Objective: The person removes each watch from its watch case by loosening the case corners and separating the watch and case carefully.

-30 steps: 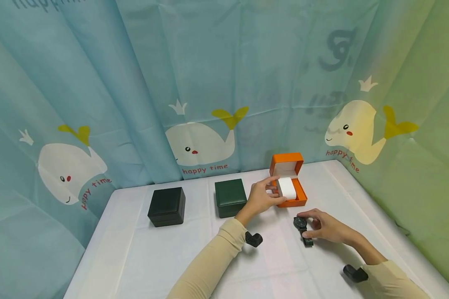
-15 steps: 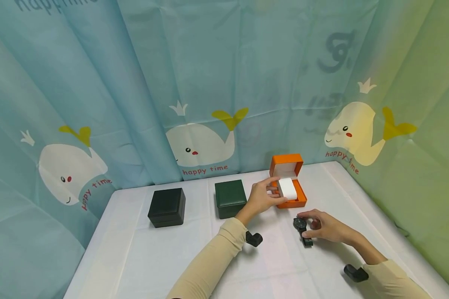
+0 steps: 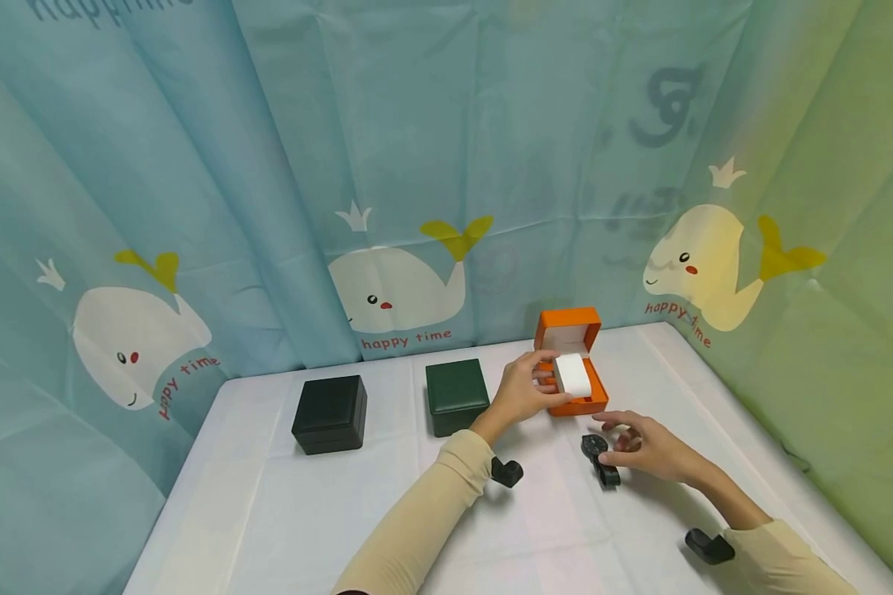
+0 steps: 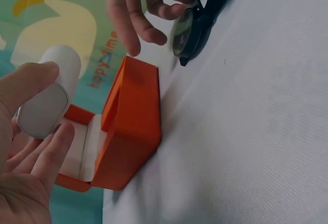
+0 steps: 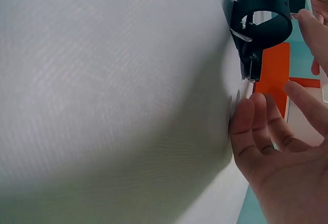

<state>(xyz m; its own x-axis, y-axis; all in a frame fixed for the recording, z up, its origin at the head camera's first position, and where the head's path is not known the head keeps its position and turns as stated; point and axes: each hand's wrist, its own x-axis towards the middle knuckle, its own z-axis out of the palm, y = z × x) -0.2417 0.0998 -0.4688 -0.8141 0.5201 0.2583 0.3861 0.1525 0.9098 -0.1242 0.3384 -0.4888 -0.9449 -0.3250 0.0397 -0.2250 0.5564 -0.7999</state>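
Note:
My left hand (image 3: pixel 522 390) pinches a white watch cushion (image 3: pixel 572 376) between thumb and fingers. In the left wrist view the cushion (image 4: pixel 51 93) is held just above the open orange watch box (image 4: pixel 133 124), its lid raised. My right hand (image 3: pixel 651 446) hovers with loosely spread fingers beside a black wristwatch (image 3: pixel 594 449) on the white cloth. The right wrist view shows the watch strap (image 5: pixel 264 16) curved into a loop, apart from the fingertips (image 5: pixel 243 112); the watch's dial shows in the left wrist view.
Left of the orange box stand a closed green box (image 3: pixel 457 397) and, farther left, a closed black box (image 3: pixel 331 413). A blue curtain (image 3: pixel 402 124) with whale prints hangs behind the white-covered table (image 3: pixel 305 521). A black camera mount sits at each wrist.
My right fingers have let go of the watch and lifted slightly, spreading wider. The strap end has shifted a little. My left hand stays in place with the cushion.

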